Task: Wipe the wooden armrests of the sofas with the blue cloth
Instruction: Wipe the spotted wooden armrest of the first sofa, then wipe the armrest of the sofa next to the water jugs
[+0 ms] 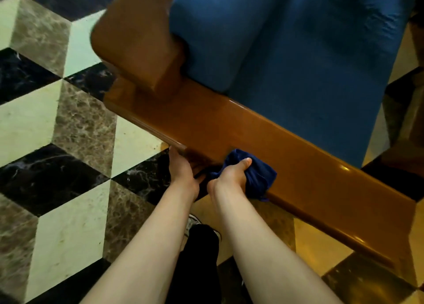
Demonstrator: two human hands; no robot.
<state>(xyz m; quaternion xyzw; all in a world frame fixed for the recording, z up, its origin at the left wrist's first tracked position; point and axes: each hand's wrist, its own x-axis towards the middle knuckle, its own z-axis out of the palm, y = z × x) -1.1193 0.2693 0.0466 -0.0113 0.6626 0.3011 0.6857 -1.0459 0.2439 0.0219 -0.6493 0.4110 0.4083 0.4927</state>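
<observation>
My right hand grips the bunched blue cloth against the near edge of the wooden armrest, so pressure goes into the wood; left hand lies flat, fingers straight, bracing the armrest's side, I'd guess for balance.

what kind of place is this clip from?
Probably a hotel lobby or formal lounge: polished marble floor in a cube pattern, and a sofa with a glossy wooden armrest and blue cushion.
</observation>
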